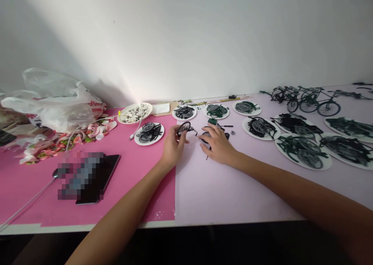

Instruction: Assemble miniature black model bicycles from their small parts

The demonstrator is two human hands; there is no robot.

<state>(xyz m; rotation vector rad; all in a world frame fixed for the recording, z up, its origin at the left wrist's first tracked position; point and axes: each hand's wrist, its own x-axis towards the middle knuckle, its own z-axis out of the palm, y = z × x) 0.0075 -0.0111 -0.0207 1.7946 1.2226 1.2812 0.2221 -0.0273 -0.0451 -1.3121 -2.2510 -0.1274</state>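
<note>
Near the middle of the table, my left hand [174,144] holds a small dark wheel [183,128] with thin parts attached on its right side, pinched between thumb and fingers. Just to the right, my right hand [218,143] lies palm down with its fingers spread over small loose parts on the pale sheet. A grey wheel [206,136] shows partly beneath its fingers. Beyond that hand are a small green piece [213,121] and a thin black rod [228,126]. Whether the right fingers grip anything is hidden.
Plates of bicycle parts [149,134] stand behind and right of my hands. Assembled toy bicycles [310,103] stand at the back right. At left are a plastic bag [67,109], petal-like pieces [87,133], a dish of pale pieces [135,113] and a dark tablet [100,179] with a cable.
</note>
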